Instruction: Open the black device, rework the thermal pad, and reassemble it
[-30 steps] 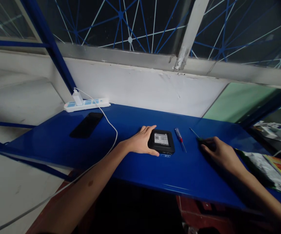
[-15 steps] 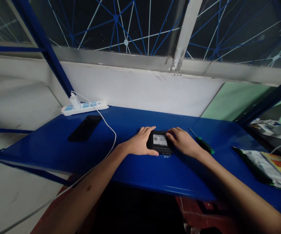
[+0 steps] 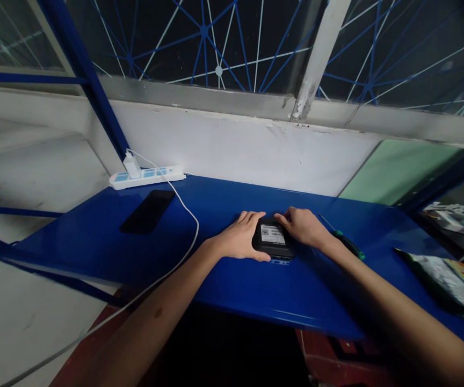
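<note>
A small flat black box (image 3: 273, 249) lies on the blue table, with a white printed label (image 3: 273, 235) on its upper face. Ports were visible along its near edge half a second ago; that edge is now mostly dark. My left hand (image 3: 242, 236) grips the box's left side, thumb at the near edge and fingers at the far edge. My right hand (image 3: 301, 226) has its fingers curled and pressed at the far right corner of the box; its fingertips are partly hidden. To the right of that hand lies a screwdriver (image 3: 348, 243) with a green and black handle.
On the blue table (image 3: 224, 290) a black phone (image 3: 148, 212) lies to the left, near a white power strip (image 3: 147, 176) with a plugged-in charger (image 3: 131, 165). Its white cable (image 3: 197, 226) runs past my left forearm. A silver packet (image 3: 441, 279) lies at the right.
The whole view has shifted slightly, moving everything rightward in the picture. My right fingers have moved from the box's right edge towards its far corner; my left hand keeps its hold.
</note>
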{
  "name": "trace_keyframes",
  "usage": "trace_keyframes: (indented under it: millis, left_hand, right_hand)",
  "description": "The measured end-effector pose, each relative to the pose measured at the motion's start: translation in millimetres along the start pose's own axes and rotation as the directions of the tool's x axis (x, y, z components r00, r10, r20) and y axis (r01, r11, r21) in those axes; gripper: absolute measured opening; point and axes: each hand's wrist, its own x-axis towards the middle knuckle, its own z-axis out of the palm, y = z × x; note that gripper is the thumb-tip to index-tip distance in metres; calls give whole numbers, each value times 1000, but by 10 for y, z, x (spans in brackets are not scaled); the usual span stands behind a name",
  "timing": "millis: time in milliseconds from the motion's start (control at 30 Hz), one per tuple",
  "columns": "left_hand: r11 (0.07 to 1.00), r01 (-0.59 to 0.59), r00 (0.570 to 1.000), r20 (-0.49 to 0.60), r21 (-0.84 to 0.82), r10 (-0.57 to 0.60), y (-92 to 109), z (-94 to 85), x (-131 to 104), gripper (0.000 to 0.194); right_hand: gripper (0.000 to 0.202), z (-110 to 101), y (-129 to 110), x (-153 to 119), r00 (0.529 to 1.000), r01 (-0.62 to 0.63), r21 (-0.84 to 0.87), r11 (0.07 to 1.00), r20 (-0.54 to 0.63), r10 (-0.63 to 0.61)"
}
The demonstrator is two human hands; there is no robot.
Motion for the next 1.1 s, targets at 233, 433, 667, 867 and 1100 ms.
trace_keyframes:
  millis: [233,433,667,867,1100]
  left_hand:
    - [1000,-13,1000,13,6,13,29,-25,-6,120]
    - [1000,-8,999,31,-21,8,32,-49,-10,121]
    - [997,6,999,41,-78,-2,18,-56,-15,121]
    - [996,21,999,41,-89,-18,29,-65,-13,121]
    - [996,48,998,43,-69,-45,31,-67,-16,123]
  right_hand:
    - [80,-66,-81,146,996,-14,-77,997,82,21]
    - [84,-23,-74,262,992,-20,-65,998,124,28]
    - [66,-34,-5,54,994,98,32,995,53,-100]
    - [57,21,166,-281,963,268,243,932,-57,-262]
    - [105,138,259,-542,895,445,272,853,-108,-432]
